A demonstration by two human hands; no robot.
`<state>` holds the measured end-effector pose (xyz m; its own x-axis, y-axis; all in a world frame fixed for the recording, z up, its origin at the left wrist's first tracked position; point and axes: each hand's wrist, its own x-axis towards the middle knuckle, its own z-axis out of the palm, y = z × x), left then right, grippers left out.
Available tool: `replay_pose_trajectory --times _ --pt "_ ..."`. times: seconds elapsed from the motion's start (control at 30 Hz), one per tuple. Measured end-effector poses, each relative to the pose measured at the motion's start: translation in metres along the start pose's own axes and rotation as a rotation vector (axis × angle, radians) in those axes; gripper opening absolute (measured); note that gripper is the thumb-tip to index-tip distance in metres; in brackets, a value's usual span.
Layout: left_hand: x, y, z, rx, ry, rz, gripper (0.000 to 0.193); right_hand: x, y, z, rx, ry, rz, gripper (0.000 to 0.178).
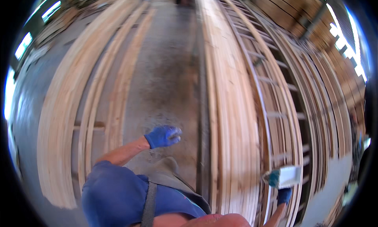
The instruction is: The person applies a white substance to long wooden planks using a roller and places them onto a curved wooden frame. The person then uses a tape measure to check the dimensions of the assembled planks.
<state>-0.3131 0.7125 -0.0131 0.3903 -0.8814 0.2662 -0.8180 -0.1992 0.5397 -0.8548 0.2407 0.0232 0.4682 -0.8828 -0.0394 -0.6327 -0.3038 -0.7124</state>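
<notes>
A: What does the right hand have hold of?

B: A white boxy object with a dark teal end. The blue-gloved hand closes on its near edge; blur and the object itself keep me from telling how the fingers wrap it.

A: And where is that object?

B: At the lower right, held over the ladder-like rack, just to the right of the pale plank stack. The teal end faces left, toward those planks.

A: How about the left hand?

B: Also in a blue glove, raised in front of the body with its fingers loosely curled, about half open. I see nothing in it. It hangs above the concrete floor, in the aisle between the plank stack and the narrow boards.

A: Anything past those boards?

B: Farther left, a broad row of long boards runs roughly parallel to them. On the far right, beyond the rack, more long timber lies lengthwise.

A: The clothing?

B: A blue shirt, crossed by a grey strap.
</notes>
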Motion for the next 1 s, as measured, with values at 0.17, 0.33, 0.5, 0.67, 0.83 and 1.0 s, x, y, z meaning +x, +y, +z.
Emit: replay_pose_trajectory --times 0.17,0.33,0.5,0.67,0.83,1.0 --pt "-0.017 -0.078 -0.049 0.022 -0.223 -0.312 0.040 0.139 -0.112 0.087 -0.280 -0.113 -0.043 0.041" --pt "0.039 -0.153 -0.075 0.043 -0.451 -0.445 0.042 0.257 -0.197 0.165 -0.381 -0.169 -0.123 0.044" --pt "0.033 -0.310 -0.062 0.043 -0.463 -0.636 0.043 0.376 -0.276 0.236 -0.379 -0.223 -0.190 0.047" --pt "-0.089 -0.407 -0.061 0.117 -0.606 -0.783 0.029 0.462 -0.370 0.289 -0.497 -0.263 -0.104 0.050" --pt "-0.107 -0.429 -0.062 -1.097 0.034 -1.835 0.025 0.556 -0.427 0.332 -0.770 -0.295 -0.064 0.050" --pt "-0.030 -0.523 -0.088 -0.424 -0.296 -1.158 0.031 0.664 -0.429 0.382 -1.179 -0.331 -0.330 0.053"
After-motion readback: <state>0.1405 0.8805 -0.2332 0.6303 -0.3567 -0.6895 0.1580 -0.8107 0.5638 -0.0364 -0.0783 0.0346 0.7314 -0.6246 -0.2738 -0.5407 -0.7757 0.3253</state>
